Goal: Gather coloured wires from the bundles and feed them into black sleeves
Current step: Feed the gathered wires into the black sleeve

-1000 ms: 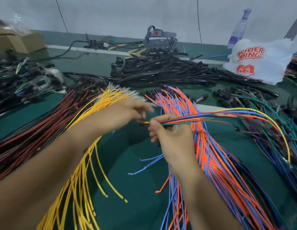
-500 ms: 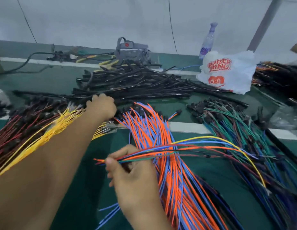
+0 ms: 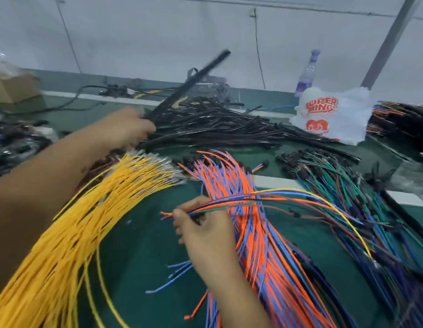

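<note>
Two hands divide the work at a green bench (image 3: 139,252) strewn with wire. Nearest the camera, the right hand (image 3: 205,235) pinches a small gathered set of coloured wires (image 3: 265,201) between thumb and fingers, their cut ends poking out level to the left of the grip, apparently so they can enter a tube together; the loose lengths arc away to the right over the orange and blue bundle (image 3: 255,233) lying beneath. To the left, a thick fan of yellow wires (image 3: 87,221) spreads under the left forearm, its stripped tips pointing toward the back of the bench, each colour seemingly kept in its own heap for quick picking. Green and dark wires (image 3: 347,185) lie at the right. Farther back, the left hand (image 3: 125,131) is clenched around one end of a single black sleeve (image 3: 189,81), lifted at a slant above the pile of black sleeves (image 3: 217,129), its free end raised and blurred. The sleeve has not yet met the wire ends. Behind stand a white printed bag (image 3: 333,114) and a bottle (image 3: 307,72).
</note>
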A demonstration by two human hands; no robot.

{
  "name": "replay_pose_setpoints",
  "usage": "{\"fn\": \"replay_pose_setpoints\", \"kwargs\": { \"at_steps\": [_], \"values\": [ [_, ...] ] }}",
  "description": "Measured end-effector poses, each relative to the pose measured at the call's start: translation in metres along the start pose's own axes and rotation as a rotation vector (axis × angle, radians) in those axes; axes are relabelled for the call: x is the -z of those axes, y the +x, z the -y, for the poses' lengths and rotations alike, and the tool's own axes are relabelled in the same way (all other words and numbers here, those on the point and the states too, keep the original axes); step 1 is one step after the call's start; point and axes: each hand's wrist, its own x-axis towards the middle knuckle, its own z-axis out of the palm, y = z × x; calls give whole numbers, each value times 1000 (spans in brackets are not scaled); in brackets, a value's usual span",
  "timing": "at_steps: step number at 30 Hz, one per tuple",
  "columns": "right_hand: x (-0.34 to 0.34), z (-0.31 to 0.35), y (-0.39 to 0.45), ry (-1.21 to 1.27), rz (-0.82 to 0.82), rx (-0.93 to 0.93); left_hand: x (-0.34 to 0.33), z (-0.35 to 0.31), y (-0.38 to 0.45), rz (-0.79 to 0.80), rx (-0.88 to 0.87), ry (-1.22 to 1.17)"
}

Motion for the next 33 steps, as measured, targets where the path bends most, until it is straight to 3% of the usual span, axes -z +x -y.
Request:
{"fn": "replay_pose_setpoints", "kwargs": {
  "at_steps": [2,4,7,13,18,28,33],
  "values": [
    [2,3,-1,14,-3,-2,7,7,-39,114,159,-646],
    [4,6,-2,50,-6,-9,8,16,-72,160,233,-1123],
    [5,11,-7,90,-32,11,-7,25,-109,136,296,-1462],
    [14,11,-8,118,-168,54,-70,32,-127,105,370,-1326],
    [10,10,-1,195,-228,115,-90,36,-120,49,263,-1225],
    [14,14,-1,489,-158,56,-94,41,-120,-22,83,-1265],
    [19,16,-6,547,-76,30,-90,45,-123,-131,99,-1268]
  ]
}}
